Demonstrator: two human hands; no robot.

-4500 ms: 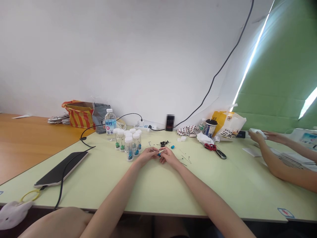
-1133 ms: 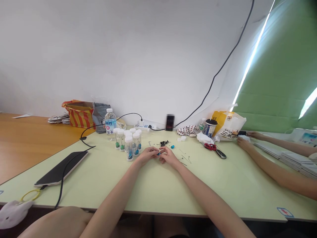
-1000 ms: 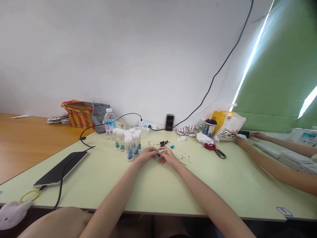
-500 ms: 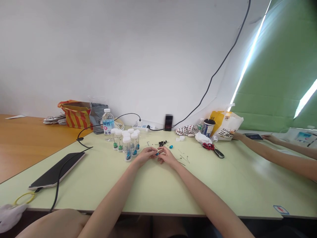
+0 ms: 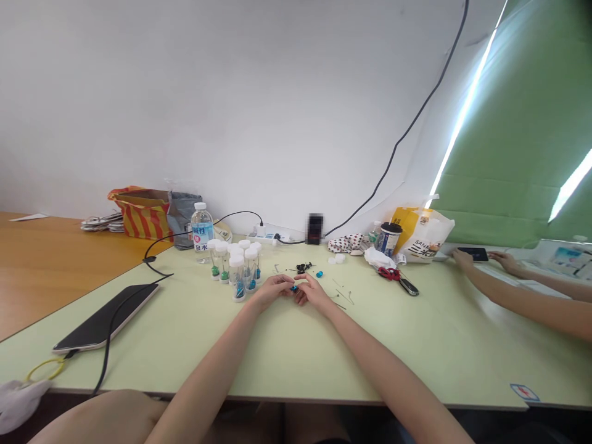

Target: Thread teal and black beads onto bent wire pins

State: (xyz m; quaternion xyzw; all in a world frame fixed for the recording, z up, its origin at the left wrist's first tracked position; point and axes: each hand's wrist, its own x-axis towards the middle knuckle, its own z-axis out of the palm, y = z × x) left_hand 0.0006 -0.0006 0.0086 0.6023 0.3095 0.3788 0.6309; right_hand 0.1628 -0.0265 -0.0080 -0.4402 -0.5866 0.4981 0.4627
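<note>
Both my hands meet over the middle of the table. My left hand [image 5: 274, 290] pinches a small blue part [image 5: 293, 288] from the left, and my right hand [image 5: 312, 290] closes on the same part from the right. Fingers cover most of it, so its exact kind does not show. Just beyond lie a pile of small black parts [image 5: 304, 267] and another round blue piece [image 5: 319, 274]. Thin metal pins [image 5: 342, 297] are scattered beside my right hand. Several clear tubes with white caps [image 5: 237, 279], holding blue or green pieces, stand upright left of my left hand.
A water bottle [image 5: 201, 234] stands behind the tubes. A tablet-like device [image 5: 108, 317] with a cable lies at left. Red-handled scissors [image 5: 389, 273], a folding tool [image 5: 409, 286], a lidded cup [image 5: 388, 239] and a bag [image 5: 423, 237] are at right. Another person's arms [image 5: 522, 302] reach in, holding a phone [image 5: 472, 253].
My hands stay in nearly the same place, with only a slight shift of the fingers around the blue part. At far right, the other person's nearer hand has moved right onto the phone.
</note>
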